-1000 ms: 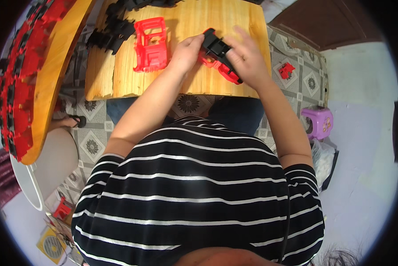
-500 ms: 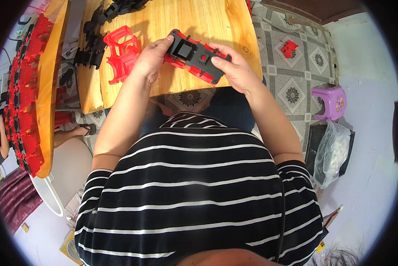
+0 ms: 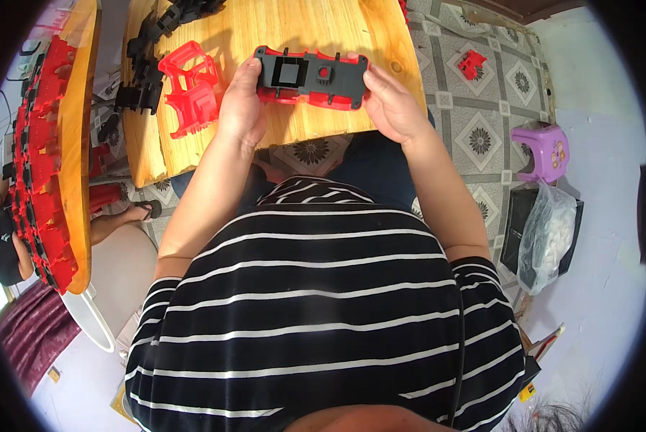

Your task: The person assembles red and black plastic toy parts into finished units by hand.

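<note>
Between my two hands is a long plastic assembly (image 3: 343, 84), a black plate with a square recess and a small hole, set into a red frame. It is held nearly level above the near part of the wooden table. My left hand (image 3: 241, 108) grips its left end, thumb on top. At the right end, my right hand (image 3: 395, 104) has its thumb along the edge and its fingers behind, partly hidden. A red plastic frame (image 3: 192, 101) lies on the table beside my left hand.
Black plastic parts (image 3: 144, 68) line the left side of the wooden table (image 3: 294, 129). Farther left, another table (image 3: 80, 216) carries rows of red and black parts; a person (image 3: 6, 237) is beyond it. A red piece (image 3: 471, 65) lies on the tiled floor, near a purple stool (image 3: 543, 153).
The assembly has turned from a slant to nearly level, its right end rising. My right thumb has shifted from the black plate's top to its right edge.
</note>
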The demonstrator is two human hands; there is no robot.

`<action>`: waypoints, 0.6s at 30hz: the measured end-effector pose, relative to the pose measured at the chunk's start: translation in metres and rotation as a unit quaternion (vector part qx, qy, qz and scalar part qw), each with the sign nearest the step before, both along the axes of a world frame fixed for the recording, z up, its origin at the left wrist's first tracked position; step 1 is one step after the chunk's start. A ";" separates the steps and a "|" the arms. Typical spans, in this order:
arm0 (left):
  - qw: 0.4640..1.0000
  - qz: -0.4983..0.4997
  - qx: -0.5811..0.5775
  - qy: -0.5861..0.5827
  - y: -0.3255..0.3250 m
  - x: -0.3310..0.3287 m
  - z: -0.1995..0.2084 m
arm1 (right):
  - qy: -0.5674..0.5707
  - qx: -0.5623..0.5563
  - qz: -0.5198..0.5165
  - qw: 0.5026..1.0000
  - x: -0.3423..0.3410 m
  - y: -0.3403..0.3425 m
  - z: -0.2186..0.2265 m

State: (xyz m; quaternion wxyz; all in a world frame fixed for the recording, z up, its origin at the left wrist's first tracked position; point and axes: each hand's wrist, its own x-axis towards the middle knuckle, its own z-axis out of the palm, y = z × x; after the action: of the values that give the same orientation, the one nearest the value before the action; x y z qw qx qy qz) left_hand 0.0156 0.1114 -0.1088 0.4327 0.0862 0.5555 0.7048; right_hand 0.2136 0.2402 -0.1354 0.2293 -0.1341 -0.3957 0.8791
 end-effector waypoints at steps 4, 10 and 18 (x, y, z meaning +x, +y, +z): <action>0.998 0.010 -0.009 -0.054 -0.001 0.003 0.008 | -0.042 0.021 0.004 0.999 0.000 0.005 0.010; 0.996 -0.042 -0.001 -0.079 -0.003 0.009 0.024 | -0.117 0.012 -0.066 0.991 -0.008 -0.001 0.010; 0.999 0.045 0.024 -0.019 0.002 0.008 -0.003 | -0.176 0.043 -0.153 0.972 -0.021 -0.023 0.015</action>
State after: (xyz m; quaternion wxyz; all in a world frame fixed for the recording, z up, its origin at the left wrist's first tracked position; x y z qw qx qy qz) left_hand 0.0237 0.1138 -0.1121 0.4092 0.0581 0.5336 0.7379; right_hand 0.1925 0.2177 -0.1200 0.2936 -0.3353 -0.4422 0.7784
